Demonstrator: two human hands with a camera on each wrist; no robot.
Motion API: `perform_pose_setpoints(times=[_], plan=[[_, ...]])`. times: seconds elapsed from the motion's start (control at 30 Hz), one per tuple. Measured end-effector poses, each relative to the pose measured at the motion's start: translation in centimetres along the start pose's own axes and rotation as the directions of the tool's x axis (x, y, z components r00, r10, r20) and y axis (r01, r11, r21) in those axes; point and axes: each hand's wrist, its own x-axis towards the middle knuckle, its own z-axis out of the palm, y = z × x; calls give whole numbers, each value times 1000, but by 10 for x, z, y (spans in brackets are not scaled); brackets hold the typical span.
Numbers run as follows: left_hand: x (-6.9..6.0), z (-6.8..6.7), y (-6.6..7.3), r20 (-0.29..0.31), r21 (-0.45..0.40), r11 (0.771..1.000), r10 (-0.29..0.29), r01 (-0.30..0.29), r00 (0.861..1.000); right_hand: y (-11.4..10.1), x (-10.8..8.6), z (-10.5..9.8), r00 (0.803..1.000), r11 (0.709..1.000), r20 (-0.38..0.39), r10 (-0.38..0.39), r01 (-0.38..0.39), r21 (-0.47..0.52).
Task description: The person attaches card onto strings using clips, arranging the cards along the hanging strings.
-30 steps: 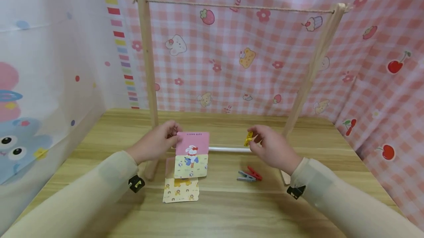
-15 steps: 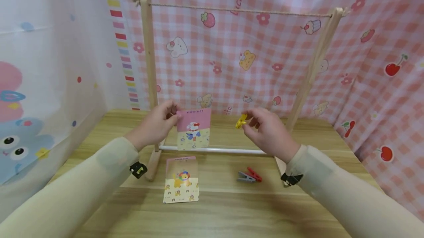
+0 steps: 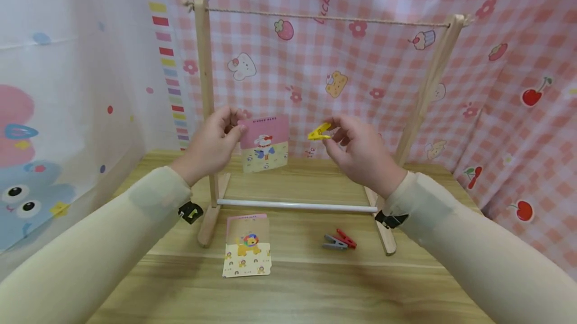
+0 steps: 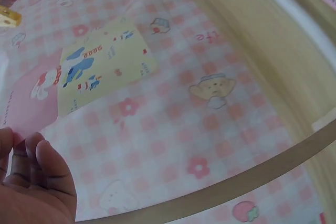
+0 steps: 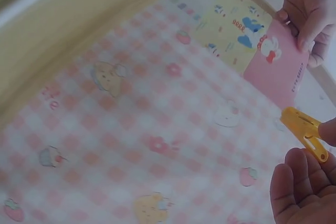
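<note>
My left hand (image 3: 212,143) pinches the upper left edge of a pink and yellow card (image 3: 265,143) with a white rabbit on it. The card hangs upright in the air, below the twine (image 3: 324,16) of a wooden frame. To its right, my right hand (image 3: 362,151) pinches a yellow clothespin (image 3: 319,132) between thumb and fingers, its nose toward the card but apart from it. In the right wrist view the clothespin (image 5: 304,129) shows close up, with the card (image 5: 257,45) beyond. The left wrist view shows the card (image 4: 79,74) held at its pink end.
A small stack of cards (image 3: 247,251), a lion card on top, lies on the wooden table (image 3: 297,294). A grey clothespin (image 3: 335,242) and a red clothespin (image 3: 346,238) lie at right. The frame has two posts (image 3: 205,73) and a white crossbar (image 3: 293,205) low down.
Both hands have risen, carrying the rabbit card and the yellow clothespin up from near the table. The card has come off the stack, uncovering the lion card. The clothespin has moved left.
</note>
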Motion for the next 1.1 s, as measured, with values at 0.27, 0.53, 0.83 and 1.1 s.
perform_pose_setpoints(times=[0.27, 0.53, 0.83, 1.1], plan=[[10, -10, 18, -77, -20, 999, 31, -33, 997, -13, 23, -11, 992, 996, -86, -94, 94, -13], [17, -17, 29, -99, -19, 997, 66, -68, 993, -19, 39, -19, 986, 993, -120, -114, 113, -19], [23, -23, 43, -133, 1, 996, 89, -90, 987, -28, 51, -24, 979, 992, -163, -124, 124, -10], [26, -28, 52, -139, -12, 996, 87, -89, 986, -35, 61, -29, 976, 993, -182, -120, 117, -25]])
